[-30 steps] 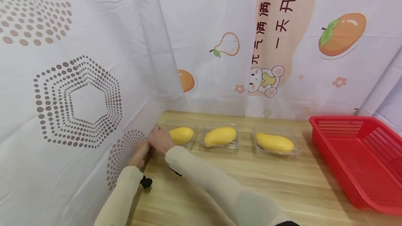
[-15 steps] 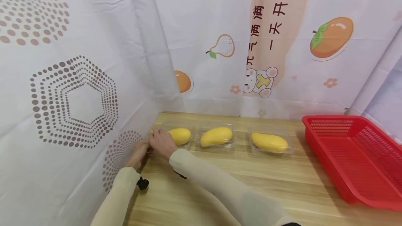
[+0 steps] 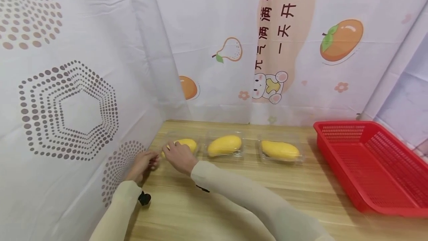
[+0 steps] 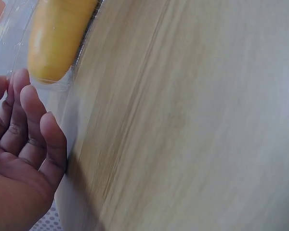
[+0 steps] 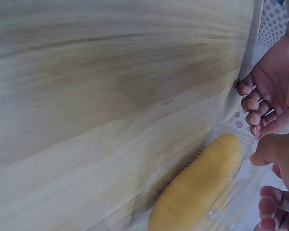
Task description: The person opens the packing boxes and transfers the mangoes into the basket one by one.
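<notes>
Three yellow mangoes stand in a row in clear plastic boxes at the back of the table. My right hand (image 3: 180,157) lies over the left end of the leftmost mango (image 3: 188,144), its fingers bent. In the right wrist view its thumb (image 5: 270,149) reaches the corner of the clear box (image 5: 221,129); I cannot tell whether it grips the plastic. My left hand (image 3: 143,163) is left of that box by the side curtain, fingers loosely curled. In the left wrist view its fingertips (image 4: 23,77) lie close to the box's end, with the palm bare.
The middle mango (image 3: 224,145) and the right mango (image 3: 280,150) sit in their own boxes. A red plastic basket (image 3: 337,166) stands on the right of the wooden table (image 3: 214,192). Patterned curtains close off the left side (image 3: 83,189) and the back.
My hands were together at the left end of the leftmost box. Now the right has shifted right over the mango and the left has drawn away from it. The head view has turned slightly right.
</notes>
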A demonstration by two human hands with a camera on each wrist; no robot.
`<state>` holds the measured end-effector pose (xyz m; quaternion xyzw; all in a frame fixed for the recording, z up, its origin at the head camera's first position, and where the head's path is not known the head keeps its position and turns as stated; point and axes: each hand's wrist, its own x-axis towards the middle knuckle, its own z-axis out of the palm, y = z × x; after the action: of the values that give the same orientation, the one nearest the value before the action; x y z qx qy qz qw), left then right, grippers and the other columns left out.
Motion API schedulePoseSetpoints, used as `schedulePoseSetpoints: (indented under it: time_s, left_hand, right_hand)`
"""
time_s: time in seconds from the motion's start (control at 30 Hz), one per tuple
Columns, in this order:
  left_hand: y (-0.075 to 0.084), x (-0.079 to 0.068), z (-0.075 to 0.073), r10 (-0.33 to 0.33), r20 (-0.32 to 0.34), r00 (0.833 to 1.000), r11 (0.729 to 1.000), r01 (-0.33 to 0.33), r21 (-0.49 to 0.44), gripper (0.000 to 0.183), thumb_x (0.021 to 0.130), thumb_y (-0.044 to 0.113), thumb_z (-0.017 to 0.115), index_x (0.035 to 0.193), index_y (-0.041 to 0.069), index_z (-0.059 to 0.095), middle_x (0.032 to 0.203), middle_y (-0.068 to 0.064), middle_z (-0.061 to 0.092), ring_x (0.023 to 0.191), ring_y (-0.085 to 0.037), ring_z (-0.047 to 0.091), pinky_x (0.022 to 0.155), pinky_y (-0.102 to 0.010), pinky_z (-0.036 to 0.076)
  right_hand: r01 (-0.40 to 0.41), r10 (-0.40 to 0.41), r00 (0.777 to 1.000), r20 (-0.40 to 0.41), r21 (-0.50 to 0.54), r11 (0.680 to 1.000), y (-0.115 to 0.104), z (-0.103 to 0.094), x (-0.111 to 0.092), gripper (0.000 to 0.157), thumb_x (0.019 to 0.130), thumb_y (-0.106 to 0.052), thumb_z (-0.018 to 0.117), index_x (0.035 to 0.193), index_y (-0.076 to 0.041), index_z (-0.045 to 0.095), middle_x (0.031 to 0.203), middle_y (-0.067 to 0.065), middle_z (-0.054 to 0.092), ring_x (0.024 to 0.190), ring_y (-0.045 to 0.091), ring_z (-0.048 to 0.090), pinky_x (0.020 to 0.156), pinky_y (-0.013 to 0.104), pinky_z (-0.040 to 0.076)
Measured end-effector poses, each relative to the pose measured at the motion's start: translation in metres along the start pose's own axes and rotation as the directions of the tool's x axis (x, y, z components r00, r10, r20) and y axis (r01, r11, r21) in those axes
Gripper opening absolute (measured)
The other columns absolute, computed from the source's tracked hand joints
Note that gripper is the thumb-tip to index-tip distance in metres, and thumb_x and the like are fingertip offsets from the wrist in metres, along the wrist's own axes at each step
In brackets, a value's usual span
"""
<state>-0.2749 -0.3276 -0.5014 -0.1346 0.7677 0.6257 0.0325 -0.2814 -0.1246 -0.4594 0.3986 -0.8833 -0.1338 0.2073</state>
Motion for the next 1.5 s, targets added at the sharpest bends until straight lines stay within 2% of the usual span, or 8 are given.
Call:
schedulePoseSetpoints:
  time_s: [0.27,0.4,0.67,0.93,1.1,1.2,1.37,1.5]
  left_hand:
    - [-0.003,-0.004,-0.009,0.017,0.018,1.000,0.999,-0.018,0.047,0.033,0.108,0.019,0.053,0.120,-0.010,0.063,0.091,-0.006,0.070,0.073,-0.012,0.061,0.062,-0.026,0.053]
    - [-0.005,-0.003,-0.011,0.024,0.024,0.999,0.998,-0.026,0.063,0.036,0.109,0.022,0.053,0.121,-0.010,0.062,0.091,-0.006,0.070,0.074,-0.012,0.061,0.063,-0.027,0.054]
    - [-0.004,-0.005,-0.009,0.006,0.013,1.000,0.998,-0.007,0.064,0.033,0.109,0.021,0.053,0.119,-0.009,0.062,0.092,-0.008,0.070,0.075,-0.014,0.061,0.064,-0.027,0.054]
    - [-0.006,-0.006,-0.010,0.003,0.008,1.000,0.999,-0.003,0.042,0.032,0.109,0.018,0.053,0.120,-0.011,0.062,0.091,-0.008,0.069,0.074,-0.013,0.061,0.062,-0.026,0.054]
    - [-0.006,-0.005,-0.012,0.008,0.001,1.000,1.000,-0.008,0.024,0.031,0.108,0.016,0.054,0.120,-0.011,0.062,0.091,-0.007,0.069,0.073,-0.012,0.062,0.062,-0.026,0.054]
    - [-0.005,-0.006,-0.014,0.008,-0.009,1.000,1.000,-0.008,0.020,0.032,0.108,0.019,0.056,0.120,-0.010,0.062,0.090,-0.006,0.069,0.073,-0.012,0.061,0.062,-0.026,0.054]
    - [-0.006,-0.009,-0.017,-0.002,-0.007,1.000,1.000,0.002,0.026,0.033,0.108,0.022,0.056,0.115,-0.009,0.063,0.088,-0.006,0.069,0.072,-0.013,0.059,0.062,-0.026,0.052]
    - [-0.006,-0.011,-0.018,0.002,-0.004,1.000,1.000,-0.002,0.026,0.032,0.108,0.022,0.057,0.114,-0.009,0.064,0.087,-0.006,0.069,0.071,-0.013,0.060,0.061,-0.027,0.053]
  right_hand:
    - [0.014,-0.013,0.999,0.031,-0.010,1.000,0.010,0.000,-0.016,0.018,0.108,-0.031,0.054,0.119,-0.018,0.061,0.099,-0.001,0.056,0.071,0.011,0.055,0.043,0.022,0.040]
    - [0.038,-0.039,0.999,-0.007,-0.066,0.997,0.013,0.001,-0.021,0.016,0.109,-0.030,0.051,0.115,-0.018,0.061,0.098,0.000,0.058,0.071,0.010,0.057,0.042,0.021,0.039]
    - [0.076,-0.089,0.993,-0.081,-0.149,0.986,0.012,0.005,-0.026,0.009,0.106,-0.019,0.059,0.108,-0.017,0.068,0.088,-0.001,0.064,0.068,0.009,0.058,0.046,0.021,0.044]
    - [0.011,-0.016,0.996,-0.083,-0.058,0.998,0.018,0.006,-0.020,0.009,0.104,-0.021,0.063,0.104,-0.013,0.067,0.086,-0.002,0.066,0.067,0.006,0.061,0.051,0.021,0.052]
    - [-0.022,0.023,0.995,-0.102,0.015,1.000,0.030,-0.002,-0.014,0.018,0.103,-0.030,0.066,0.107,-0.012,0.066,0.088,-0.003,0.067,0.070,0.008,0.065,0.055,0.025,0.056]
    - [-0.026,0.028,0.991,-0.131,0.020,0.999,0.039,-0.008,-0.010,0.016,0.104,-0.030,0.063,0.103,-0.014,0.065,0.082,-0.004,0.064,0.064,0.007,0.061,0.051,0.024,0.051]
    - [-0.023,0.030,0.973,-0.228,0.034,0.999,0.056,-0.015,-0.006,0.018,0.106,-0.022,0.056,0.090,-0.016,0.062,0.070,-0.005,0.052,0.052,0.004,0.044,0.042,0.019,0.037]
    - [-0.067,0.094,0.955,-0.281,0.104,0.992,0.069,-0.017,-0.005,0.022,0.106,-0.032,0.058,0.093,-0.016,0.062,0.073,-0.004,0.050,0.053,0.007,0.043,0.043,0.019,0.038]
